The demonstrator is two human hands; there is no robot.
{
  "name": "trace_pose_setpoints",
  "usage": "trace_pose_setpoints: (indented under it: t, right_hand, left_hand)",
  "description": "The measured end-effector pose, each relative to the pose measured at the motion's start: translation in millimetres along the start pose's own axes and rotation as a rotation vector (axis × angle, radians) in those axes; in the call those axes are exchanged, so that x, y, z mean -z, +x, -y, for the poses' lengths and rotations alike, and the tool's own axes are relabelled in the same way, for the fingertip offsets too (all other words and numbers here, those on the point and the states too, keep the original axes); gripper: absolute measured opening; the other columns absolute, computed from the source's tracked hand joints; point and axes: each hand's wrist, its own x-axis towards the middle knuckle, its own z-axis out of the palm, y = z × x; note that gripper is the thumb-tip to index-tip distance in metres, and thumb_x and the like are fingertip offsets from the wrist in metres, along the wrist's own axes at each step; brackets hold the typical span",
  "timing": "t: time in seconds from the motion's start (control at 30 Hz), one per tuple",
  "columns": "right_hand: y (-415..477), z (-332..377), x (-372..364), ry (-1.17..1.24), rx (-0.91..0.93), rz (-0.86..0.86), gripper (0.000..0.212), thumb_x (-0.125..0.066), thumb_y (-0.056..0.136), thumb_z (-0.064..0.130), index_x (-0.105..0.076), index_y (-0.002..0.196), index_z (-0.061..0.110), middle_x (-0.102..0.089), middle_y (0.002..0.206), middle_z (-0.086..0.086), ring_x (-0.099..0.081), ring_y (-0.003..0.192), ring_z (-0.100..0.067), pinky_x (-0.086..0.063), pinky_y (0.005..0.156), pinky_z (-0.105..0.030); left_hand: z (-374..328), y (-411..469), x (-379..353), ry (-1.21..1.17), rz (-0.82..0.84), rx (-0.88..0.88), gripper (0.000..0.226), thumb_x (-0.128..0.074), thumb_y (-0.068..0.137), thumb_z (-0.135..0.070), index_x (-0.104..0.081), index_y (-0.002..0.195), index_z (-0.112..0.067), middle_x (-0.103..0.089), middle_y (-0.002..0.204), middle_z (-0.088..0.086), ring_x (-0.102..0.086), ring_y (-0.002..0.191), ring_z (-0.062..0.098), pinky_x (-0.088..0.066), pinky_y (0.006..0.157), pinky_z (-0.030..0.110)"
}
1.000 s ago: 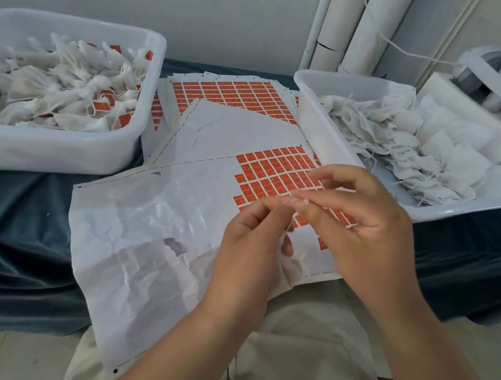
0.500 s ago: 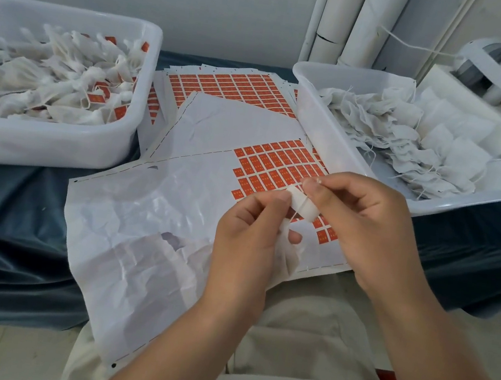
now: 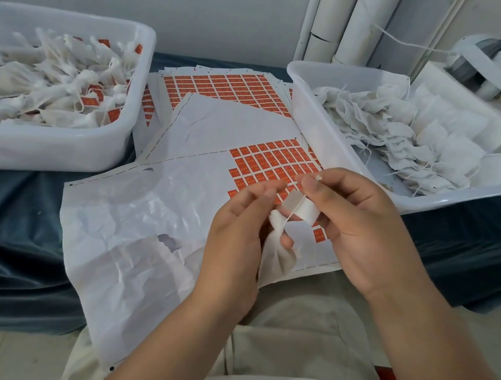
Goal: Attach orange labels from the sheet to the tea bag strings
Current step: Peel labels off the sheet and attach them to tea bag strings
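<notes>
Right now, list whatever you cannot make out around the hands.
- Head view: print on the sheet's orange labels, too small.
- Tea bag, partly behind the left hand.
- White piece in right hand: far face turned away.
- Left bin, cut by frame edge.

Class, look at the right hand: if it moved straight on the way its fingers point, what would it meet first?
Probably the left hand, whose fingertips sit just ahead holding the tea bag; the right hand pinches a label between. Depth is unclear.
</notes>
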Motion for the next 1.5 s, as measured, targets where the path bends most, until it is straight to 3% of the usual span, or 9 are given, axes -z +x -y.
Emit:
trace_pose_setpoints:
  t: [0.13,0.3,0.4,0.57,0.7,0.87,1.17,1.33,1.5]
  right_hand:
    - [0.8,1.1,0.0,-0.006,-0.005,0.023,0.036,-0.087,0.078,0.05,-0.081,0.097,0.021,-0.079,0.102,-0.008,-0.074,0.094,-0.021,-0.058,0.083,-0.03]
    - [1.1,2.7,3.2,-0.055,-0.015,0.006,0.04,-0.087,0.076,0.054,-0.082,0.097,0.02,-0.079,0.099,-0.008,-0.072,0.095,-0.023,-0.058,0.091,-0.04]
    - [1.2,3.6,2.3,-0.086,-0.006,0.009,0.029,-0.084,0.08,0.046,-0.083,0.094,0.021,-0.079,0.097,-0.007,-0.074,0.094,-0.02,-0.059,0.085,-0.029]
    - [-0.4,3.4,2.7,-0.179,0.051,0.024,0.02,-0.078,0.086,0.043,-0.082,0.093,0.025,-0.079,0.098,-0.002,-0.074,0.1,-0.016,-0.058,0.091,-0.029]
    - [0.0,1.8,1.9,-0.225,0.044,0.02,0.024,-0.075,0.087,0.046,-0.082,0.096,0.025,-0.078,0.097,-0.002,-0.074,0.098,-0.017,-0.058,0.088,-0.025]
    - [-2.2,6.1,-0.6,-0.457,0.051,0.084,0.027,-0.065,0.092,0.061,-0.076,0.107,0.042,-0.079,0.097,0.011,-0.076,0.09,-0.007,-0.057,0.073,-0.017]
    - [-1.6,-2.6,-0.4,-0.803,0.255,0.069,0.025,-0.061,0.105,0.038,-0.067,0.082,0.033,-0.069,0.076,0.01,-0.067,0.072,-0.013,-0.054,0.066,-0.029]
    - [-3.1,-7.6,-7.9,-0.874,0.375,0.103,0.031,-0.051,0.106,0.026,-0.053,0.076,0.032,-0.056,0.068,0.015,-0.052,0.059,-0.013,-0.037,0.054,-0.017]
    - [-3.5,-13.5,-11.0,-0.752,0.316,0.088,0.031,-0.043,0.106,0.036,-0.062,0.081,0.037,-0.067,0.079,0.011,-0.066,0.077,-0.01,-0.046,0.067,-0.01]
  left_hand:
    - [-4.4,2.8,6.2,0.005,0.093,-0.008,0.031,-0.069,0.095,-0.024,-0.072,0.121,-0.007,-0.074,0.094,0.008,-0.057,0.056,0.012,-0.052,0.059,0.02]
    - [-7.3,5.8,10.1,0.154,0.127,-0.043,0.031,-0.08,0.085,-0.031,-0.077,0.112,-0.014,-0.077,0.104,0.009,-0.062,0.069,0.015,-0.053,0.063,0.022]
    - [-6.4,5.6,11.8,0.21,0.137,-0.044,0.022,-0.081,0.083,-0.027,-0.08,0.104,-0.022,-0.078,0.095,0.005,-0.065,0.069,0.009,-0.052,0.063,0.019]
    - [-7.7,7.2,13.4,0.312,0.18,-0.056,0.005,-0.08,0.089,-0.019,-0.084,0.09,-0.018,-0.077,0.084,-0.001,-0.064,0.071,0.002,-0.05,0.065,0.015]
    - [-10.7,5.5,15.0,0.417,0.181,-0.065,0.018,-0.077,0.092,-0.027,-0.083,0.076,-0.022,-0.075,0.079,-0.007,-0.06,0.069,-0.002,-0.048,0.066,0.01]
    - [-8.7,9.4,14.9,0.345,0.055,-0.119,0.011,-0.079,0.09,-0.025,-0.084,0.083,-0.018,-0.079,0.084,0.003,-0.063,0.073,0.006,-0.051,0.066,0.015]
    - [-14.5,11.2,19.5,0.386,0.054,-0.026,0.022,-0.068,0.098,-0.041,-0.084,0.093,-0.027,-0.077,0.089,-0.01,-0.066,0.074,-0.002,-0.052,0.067,0.014]
    - [-16.9,9.2,17.5,0.436,-0.007,-0.116,0.016,-0.072,0.097,-0.03,-0.085,0.088,-0.029,-0.079,0.089,-0.007,-0.067,0.073,-0.001,-0.054,0.068,0.014]
    - [-28.9,8.2,20.6,0.543,-0.073,-0.348,0.019,-0.071,0.099,-0.024,-0.083,0.084,-0.025,-0.078,0.079,-0.005,-0.064,0.063,0.001,-0.052,0.06,0.014]
